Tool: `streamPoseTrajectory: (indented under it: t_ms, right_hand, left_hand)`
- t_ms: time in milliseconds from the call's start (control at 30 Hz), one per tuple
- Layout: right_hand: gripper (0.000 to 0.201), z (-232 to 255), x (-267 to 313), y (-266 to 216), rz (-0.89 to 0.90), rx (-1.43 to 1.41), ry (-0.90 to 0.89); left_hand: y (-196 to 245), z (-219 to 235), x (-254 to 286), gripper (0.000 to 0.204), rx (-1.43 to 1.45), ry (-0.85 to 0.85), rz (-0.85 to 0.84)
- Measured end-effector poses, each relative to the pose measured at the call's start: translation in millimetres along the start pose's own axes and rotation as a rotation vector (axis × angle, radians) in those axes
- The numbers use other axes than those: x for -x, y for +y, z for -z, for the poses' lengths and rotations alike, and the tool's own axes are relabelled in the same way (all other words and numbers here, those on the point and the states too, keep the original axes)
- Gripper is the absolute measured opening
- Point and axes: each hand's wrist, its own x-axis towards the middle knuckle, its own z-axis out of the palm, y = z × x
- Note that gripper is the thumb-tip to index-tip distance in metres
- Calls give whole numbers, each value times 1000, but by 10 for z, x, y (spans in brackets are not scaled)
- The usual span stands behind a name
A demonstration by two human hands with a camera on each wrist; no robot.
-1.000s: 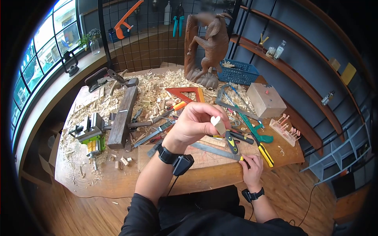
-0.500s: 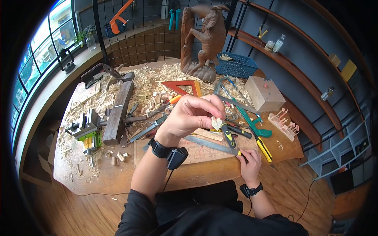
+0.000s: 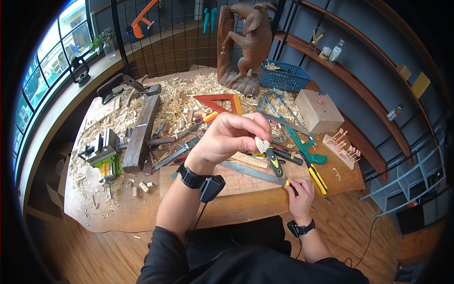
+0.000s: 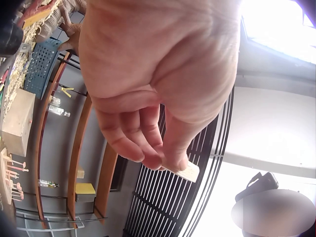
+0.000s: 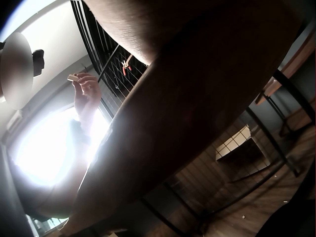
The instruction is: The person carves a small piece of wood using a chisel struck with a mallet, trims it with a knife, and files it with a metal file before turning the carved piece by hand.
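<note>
Raised over the bench, my left hand (image 3: 231, 139) pinches a small pale wooden heart (image 3: 261, 145) between thumb and fingertips. In the left wrist view, one end of the wooden heart (image 4: 190, 172) sticks out past the thumb. My right hand (image 3: 301, 196) rests at the bench's front edge, its fingers curled round the yellow and black handle of a flat metal file. The blade of this file (image 3: 250, 174) lies slanting across a marked wooden board (image 3: 222, 185). The right wrist view shows mostly dark arm, with the left hand (image 5: 88, 91) held up beyond.
A green-and-black handled tool (image 3: 274, 162), a green-handled saw (image 3: 312, 154) and a yellow-black handle (image 3: 318, 180) lie close by. Behind are a red set square (image 3: 215, 100), a carved wooden animal (image 3: 248, 47), a wooden block (image 3: 319, 111) and shavings. A small vise (image 3: 106, 154) stands left.
My left hand has turned the wooden heart, so its heart-shaped end tips differently toward the head camera. The head view has shifted slightly. My right hand stays on the file handle.
</note>
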Motion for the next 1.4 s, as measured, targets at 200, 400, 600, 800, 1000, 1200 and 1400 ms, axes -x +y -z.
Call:
streamPoseTrajectory:
  t_ms: [200,400,600,800,1000,1200,1400]
  right_hand:
    - [27,2,-7,-18,-1,-10,7]
    - [27,16,-8,-34,-16,-12,3]
    - [27,23,-20,-41,5,-5,11]
    - [28,7,-15,-23,6,-10,15]
    - [28,4,-10,-20,-1,-10,12]
    - [28,0,-4,-11,-5,-8,8]
    - [28,12,-13,-25,-2,-4,4]
  left_hand:
    - [-36,37,4,21,14,-30,7]
    - [-81,61,-18,18,26,-3,-66]
    - [-42,59,-8,16,-55,60,-55]
    - [-47,73,-5,15,-52,55,-58]
    - [-38,74,-8,14,-46,39,-60]
    - [-41,74,-13,16,34,15,-64]
    - [-32,67,-17,16,26,13,-65]
